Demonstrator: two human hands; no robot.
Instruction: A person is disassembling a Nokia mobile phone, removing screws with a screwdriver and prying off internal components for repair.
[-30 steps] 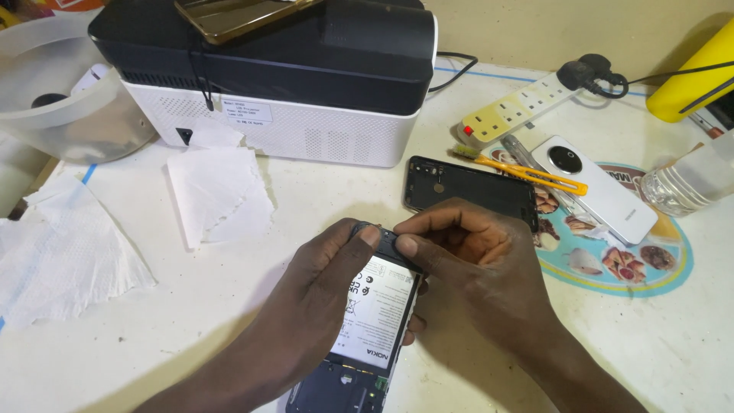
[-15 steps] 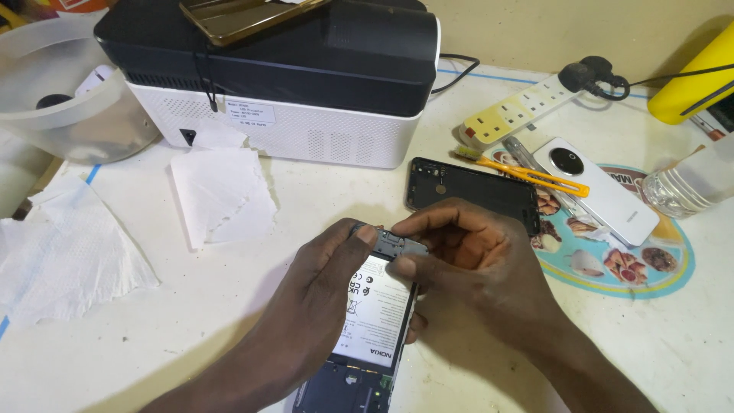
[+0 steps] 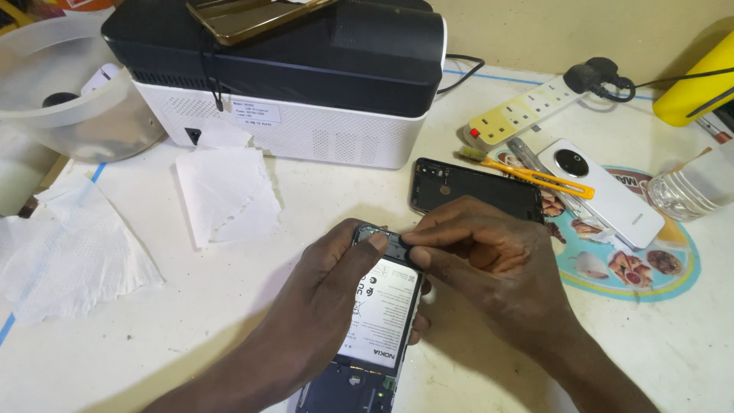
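While your left hand (image 3: pixel 325 294) grips the opened phone (image 3: pixel 378 321) and your right hand (image 3: pixel 482 260) pinches the dark cover piece (image 3: pixel 394 245) at its twelve o'clock end, forcing could snap it.

Warm, even, fairly bright light. Soft shadows under hands and beside printer (image 3: pixel 283 76). Mild glare on white table (image 3: pixel 191 306). Focus sharp; slight wide-angle edge distortion.

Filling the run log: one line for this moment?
left hand steadies opened phone | right hand pinches its top cover piece | back cover beside
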